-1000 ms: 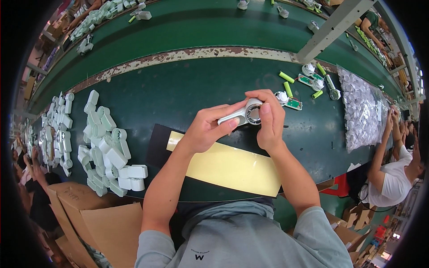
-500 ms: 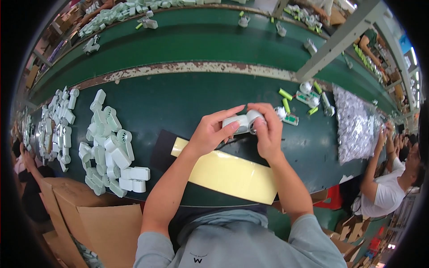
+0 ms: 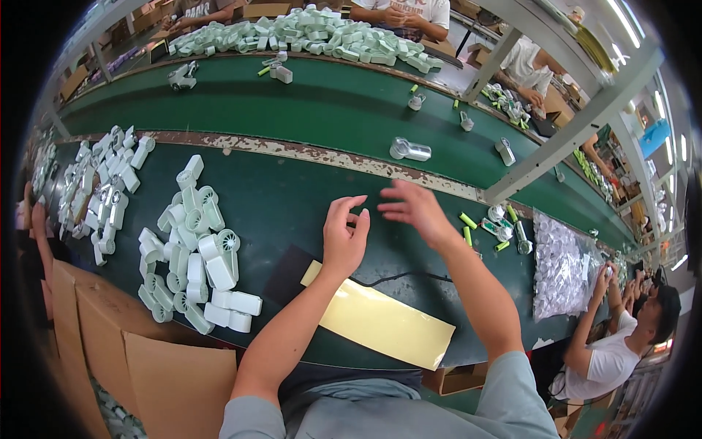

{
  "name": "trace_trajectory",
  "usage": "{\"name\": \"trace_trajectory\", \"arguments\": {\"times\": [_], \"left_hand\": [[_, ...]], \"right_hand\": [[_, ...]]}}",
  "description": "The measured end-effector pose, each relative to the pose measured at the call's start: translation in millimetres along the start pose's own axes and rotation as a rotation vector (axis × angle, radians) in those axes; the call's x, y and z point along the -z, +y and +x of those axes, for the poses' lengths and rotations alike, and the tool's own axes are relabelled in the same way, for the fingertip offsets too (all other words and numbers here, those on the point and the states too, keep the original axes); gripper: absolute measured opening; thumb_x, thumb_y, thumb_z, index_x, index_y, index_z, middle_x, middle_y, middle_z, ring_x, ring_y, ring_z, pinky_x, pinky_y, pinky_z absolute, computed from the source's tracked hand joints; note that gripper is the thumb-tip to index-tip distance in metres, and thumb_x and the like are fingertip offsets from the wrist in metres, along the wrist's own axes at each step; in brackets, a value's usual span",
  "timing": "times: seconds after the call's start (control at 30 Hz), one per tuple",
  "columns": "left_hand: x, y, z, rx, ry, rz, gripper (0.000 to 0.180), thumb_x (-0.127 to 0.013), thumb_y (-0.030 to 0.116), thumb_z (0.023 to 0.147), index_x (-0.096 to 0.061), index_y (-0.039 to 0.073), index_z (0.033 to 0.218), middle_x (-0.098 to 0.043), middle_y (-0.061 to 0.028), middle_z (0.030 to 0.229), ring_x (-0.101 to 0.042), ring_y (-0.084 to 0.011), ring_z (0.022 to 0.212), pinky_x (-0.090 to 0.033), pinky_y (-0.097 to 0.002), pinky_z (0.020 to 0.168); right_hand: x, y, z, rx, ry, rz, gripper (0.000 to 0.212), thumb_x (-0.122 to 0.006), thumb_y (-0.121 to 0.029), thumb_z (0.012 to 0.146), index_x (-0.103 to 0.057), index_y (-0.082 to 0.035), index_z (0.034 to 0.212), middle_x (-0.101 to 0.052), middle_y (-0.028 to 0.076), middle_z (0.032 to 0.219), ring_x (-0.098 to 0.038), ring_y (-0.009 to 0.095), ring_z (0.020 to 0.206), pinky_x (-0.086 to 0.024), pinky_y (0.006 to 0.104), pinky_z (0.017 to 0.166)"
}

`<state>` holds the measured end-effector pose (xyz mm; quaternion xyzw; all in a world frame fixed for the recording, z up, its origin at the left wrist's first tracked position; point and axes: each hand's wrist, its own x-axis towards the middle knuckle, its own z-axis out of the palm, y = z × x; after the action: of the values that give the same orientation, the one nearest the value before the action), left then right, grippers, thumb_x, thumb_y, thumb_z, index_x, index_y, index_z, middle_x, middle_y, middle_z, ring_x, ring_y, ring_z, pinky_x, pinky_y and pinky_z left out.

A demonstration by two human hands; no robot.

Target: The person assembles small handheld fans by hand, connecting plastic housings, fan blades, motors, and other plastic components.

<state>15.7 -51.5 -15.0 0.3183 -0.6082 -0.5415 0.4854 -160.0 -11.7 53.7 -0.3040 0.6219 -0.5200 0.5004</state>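
Observation:
Both hands hover empty over the dark green table. My left hand point(image 3: 345, 235) has its fingers loosely curved, thumb apart from them. My right hand point(image 3: 415, 208), a little blurred, is stretched out with spread fingers. Beyond it, on the green conveyor belt point(image 3: 322, 117), lies a pale fan-like housing point(image 3: 411, 150) with a shiny handle. Below my hands is a glossy yellow sheet point(image 3: 387, 322), with a black cable point(image 3: 395, 278) along its upper edge. Just right of my right hand are green battery cells point(image 3: 468, 220) and small circuit boards point(image 3: 499, 227).
Pale green plastic housings point(image 3: 191, 252) are heaped at left, above a cardboard box point(image 3: 175, 380). A clear bag of small parts point(image 3: 563, 267) lies at right. A metal post point(image 3: 570, 132) rises by the belt's raised edge point(image 3: 307, 154). Co-workers sit across the belt and at right.
The pale housing has left my hands and a similar one now lies on the belt. My hands have come apart, the right one blurred. The view has shifted, showing more of the far side.

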Motion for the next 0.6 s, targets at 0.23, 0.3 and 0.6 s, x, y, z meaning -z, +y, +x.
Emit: {"name": "trace_trajectory", "arguments": {"times": [0.23,0.3,0.6], "left_hand": [[1.6,14.1,-3.1,-0.104,-0.088,0.136,0.021,-0.064,0.006,0.097,-0.068,0.003,0.117,-0.062,-0.0090,0.113,-0.062,-0.0151,0.075,-0.050,-0.0273,0.059],[-8.5,12.2,-2.5,-0.190,-0.149,0.210,0.021,-0.064,0.006,0.095,-0.068,0.004,0.115,-0.063,-0.0112,0.112,-0.065,-0.0222,0.077,-0.053,-0.0325,0.065],[-7.3,4.0,-7.4,-0.475,-0.351,0.612,0.031,-0.069,0.009,0.087,-0.066,0.001,0.117,-0.061,-0.0134,0.102,-0.061,-0.0335,0.093,-0.053,-0.0419,0.081]], "right_hand": [[46.7,-11.8,58.5,0.451,0.246,-0.485,0.020,-0.061,-0.013,0.101,-0.074,0.000,0.110,-0.075,0.007,0.100,-0.068,0.012,0.084,-0.056,0.0282,0.076],[112.3,-10.7,108.3,0.569,0.489,-0.617,0.023,-0.068,-0.018,0.093,-0.076,-0.001,0.108,-0.078,0.014,0.096,-0.074,0.021,0.084,-0.057,0.0331,0.077],[202.3,-4.5,236.0,0.348,0.735,-1.255,0.059,-0.069,-0.023,0.089,-0.047,-0.007,0.141,-0.048,0.027,0.143,-0.060,0.049,0.119,-0.052,0.0538,0.100]]}}
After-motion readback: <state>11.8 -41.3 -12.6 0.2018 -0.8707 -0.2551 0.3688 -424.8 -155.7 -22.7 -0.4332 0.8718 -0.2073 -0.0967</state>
